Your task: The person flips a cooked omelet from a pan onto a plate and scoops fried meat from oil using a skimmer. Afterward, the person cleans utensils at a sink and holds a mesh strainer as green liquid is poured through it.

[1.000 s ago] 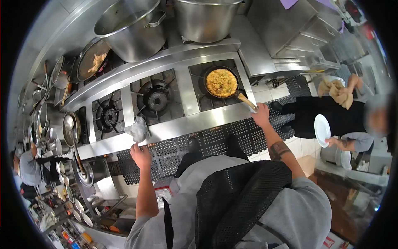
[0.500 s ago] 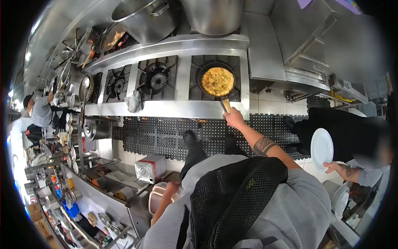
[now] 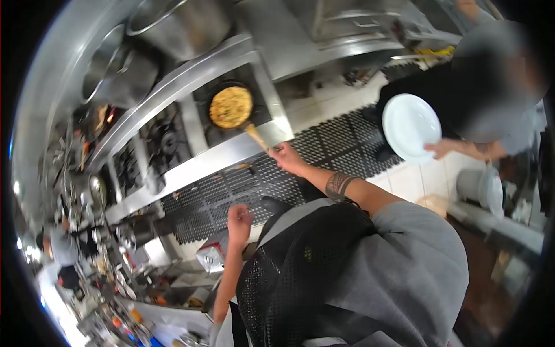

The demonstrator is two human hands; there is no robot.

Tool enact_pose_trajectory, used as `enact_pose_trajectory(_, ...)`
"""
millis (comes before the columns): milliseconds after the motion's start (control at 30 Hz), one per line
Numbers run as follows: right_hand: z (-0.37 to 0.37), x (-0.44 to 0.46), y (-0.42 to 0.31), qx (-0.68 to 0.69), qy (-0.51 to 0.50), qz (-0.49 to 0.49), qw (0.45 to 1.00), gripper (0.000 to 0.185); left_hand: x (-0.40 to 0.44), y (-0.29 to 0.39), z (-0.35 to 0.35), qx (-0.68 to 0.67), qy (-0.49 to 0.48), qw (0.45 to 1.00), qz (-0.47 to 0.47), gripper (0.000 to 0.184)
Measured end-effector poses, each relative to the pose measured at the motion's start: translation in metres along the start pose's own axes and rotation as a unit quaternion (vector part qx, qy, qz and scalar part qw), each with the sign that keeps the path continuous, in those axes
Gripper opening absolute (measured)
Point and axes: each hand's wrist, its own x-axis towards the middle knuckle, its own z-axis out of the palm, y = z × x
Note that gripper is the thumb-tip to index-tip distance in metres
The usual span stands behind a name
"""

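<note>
A steel stove (image 3: 202, 159) runs slantwise across the view, its burners set in a row along a bright front edge. In front of it, on the floor, lies a black perforated mat (image 3: 341, 144). Another person (image 3: 457, 87) in dark clothing stands to the right. Two big metal pots, a nearer-centre pot (image 3: 193, 29) and a darker pot (image 3: 130, 72), sit on the raised level behind the burners. The other person's hand (image 3: 442, 148) grips the rim of a white oval plate (image 3: 407, 136), which is well apart from the stove. The dark frying pan (image 3: 252, 98) is on the rightmost front burner, with a round, browned yellow omelette-like food (image 3: 231, 107) filling most of it. Its pale handle (image 3: 255, 137) juts over the front edge, and the right hand (image 3: 286, 157) is closed around its end. The left hand (image 3: 240, 218) hangs over the mat, fingers loosely curled, touching nothing. A crumpled greyish cloth or bag (image 3: 153, 182) lies on the stove's front edge, blurred.
</note>
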Motion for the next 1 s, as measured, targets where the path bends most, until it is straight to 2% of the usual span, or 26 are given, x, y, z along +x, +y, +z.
enact_pose_trajectory(33,-0.018,-0.028,0.001,0.015,-0.015,0.034,0.999,0.059,0.023,0.042,0.011,-0.084,-0.082,0.993,0.01,0.017)
enact_pose_trajectory(100,-0.05,-0.068,0.014,0.01,-0.037,0.083,0.996,0.057,0.071,0.089,0.057,-0.164,-0.22,0.96,0.048,0.037)
enact_pose_trajectory(167,-0.081,-0.099,0.039,-0.007,-0.024,0.107,0.994,0.057,0.093,0.158,0.108,-0.259,-0.354,0.898,-0.005,0.054)
enact_pose_trajectory(233,-0.11,-0.134,0.053,-0.006,0.037,0.177,0.984,0.049,0.1,0.199,0.172,-0.228,-0.433,0.872,-0.02,0.059)
enact_pose_trajectory(333,-0.143,-0.168,0.077,0.063,0.066,0.194,0.977,0.052,0.086,0.244,0.257,-0.223,-0.481,0.845,-0.07,0.059)
enact_pose_trajectory(433,-0.146,-0.201,0.074,0.07,0.1,0.208,0.97,0.054,0.075,0.245,0.309,-0.198,-0.473,0.855,-0.081,0.053)
enact_pose_trajectory(500,-0.135,-0.215,0.087,0.104,0.114,0.207,0.966,0.052,0.077,0.228,0.323,-0.28,-0.401,0.869,-0.081,0.042)
enact_pose_trajectory(533,-0.129,-0.221,0.098,0.103,0.107,0.21,0.966,0.052,0.078,0.226,0.322,-0.281,-0.396,0.87,-0.086,0.042)
enact_pose_trajectory(600,-0.114,-0.224,0.116,0.093,0.102,0.189,0.972,0.049,0.089,0.216,0.304,-0.321,-0.354,0.866,-0.149,0.033)
enact_pose_trajectory(667,-0.103,-0.215,0.131,0.113,0.076,0.163,0.977,0.047,0.104,0.195,0.287,-0.353,-0.321,0.868,-0.135,0.031)
enact_pose_trajectory(733,-0.097,-0.212,0.122,0.116,0.105,0.233,0.96,0.056,0.111,0.187,0.261,-0.289,-0.291,0.905,-0.11,0.035)
enact_pose_trajectory(800,-0.092,-0.203,0.114,0.156,0.103,0.248,0.951,0.054,0.122,0.173,0.234,-0.332,-0.29,0.889,-0.119,0.036)
enact_pose_trajectory(867,-0.086,-0.193,0.106,0.115,0.083,0.229,0.963,0.05,0.133,0.156,0.207,-0.311,-0.262,0.91,-0.083,0.036)
enact_pose_trajectory(933,-0.079,-0.186,0.105,0.091,0.065,0.214,0.97,0.046,0.134,0.148,0.176,-0.34,-0.251,0.903,-0.083,0.035)
enact_pose_trajectory(1000,-0.068,-0.176,0.097,0.093,0.058,0.195,0.975,0.031,0.134,0.14,0.14,-0.351,-0.204,0.91,-0.088,0.034)
